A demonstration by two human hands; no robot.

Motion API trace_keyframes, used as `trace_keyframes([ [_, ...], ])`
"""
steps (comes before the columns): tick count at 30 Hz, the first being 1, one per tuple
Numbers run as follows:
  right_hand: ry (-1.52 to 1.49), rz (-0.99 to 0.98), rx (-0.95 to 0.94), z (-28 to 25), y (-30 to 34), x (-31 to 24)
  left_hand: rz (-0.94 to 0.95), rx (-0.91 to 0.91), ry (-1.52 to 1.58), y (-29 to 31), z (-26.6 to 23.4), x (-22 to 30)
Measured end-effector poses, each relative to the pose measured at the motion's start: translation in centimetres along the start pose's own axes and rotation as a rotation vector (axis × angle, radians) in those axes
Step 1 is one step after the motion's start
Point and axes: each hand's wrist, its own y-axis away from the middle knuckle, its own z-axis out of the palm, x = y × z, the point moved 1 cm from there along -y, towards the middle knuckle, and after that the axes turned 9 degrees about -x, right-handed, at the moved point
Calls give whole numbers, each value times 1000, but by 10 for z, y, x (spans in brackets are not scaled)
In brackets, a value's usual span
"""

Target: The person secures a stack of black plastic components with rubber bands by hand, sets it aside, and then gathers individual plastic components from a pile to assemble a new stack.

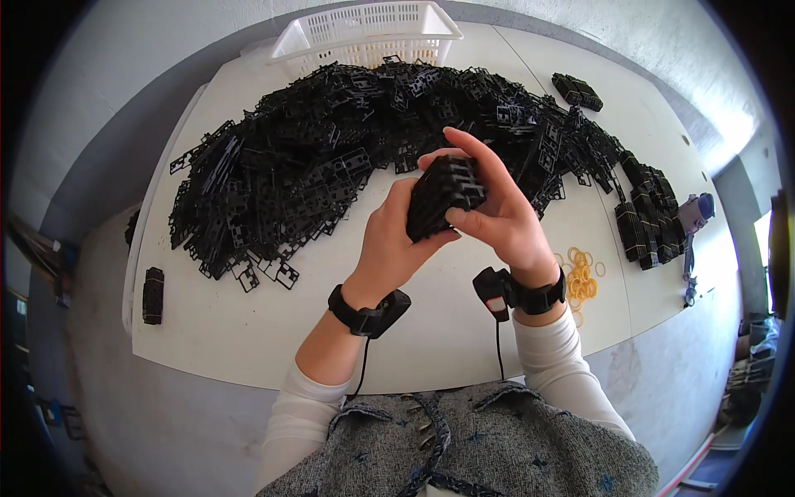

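Observation:
Between my two hands, above the middle of the table, is a thick stack of black plastic frames [443, 195]. My left hand [393, 236] grips its left side and underside, with the thumb along the lower edge. On the other side my right hand [501, 207] is wrapped round the stack, thumb on the near face and fingers over the top. Behind them spreads a large heap of loose black plastic frames [290, 174]. Yellow rubber bands [581, 277] lie in a small pile to the right of my right wrist.
A white plastic basket [364, 37] stands behind the heap. Banded black bundles [650, 219] are grouped at the right, with another bundle [577, 91] at the back right and one [153, 296] at the left edge. A purplish object [696, 213] sits by the table's [414, 331] right edge.

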Motion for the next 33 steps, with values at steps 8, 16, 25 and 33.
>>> trace_keyframes([
  [8, -167, -90, -14, 8, -4, 12, 147, 129, -330, 1, 0, -4],
  [16, -265, -142, -41, 4, -6, 21, 153, 165, -417, 1, 1, 3],
  [25, -126, -98, -53, -8, -4, 13, 176, 132, -482, 0, -3, 7],
  [33, 105, 68, 163, -8, 3, 3, 174, 109, -550, -1, -2, 4],
])
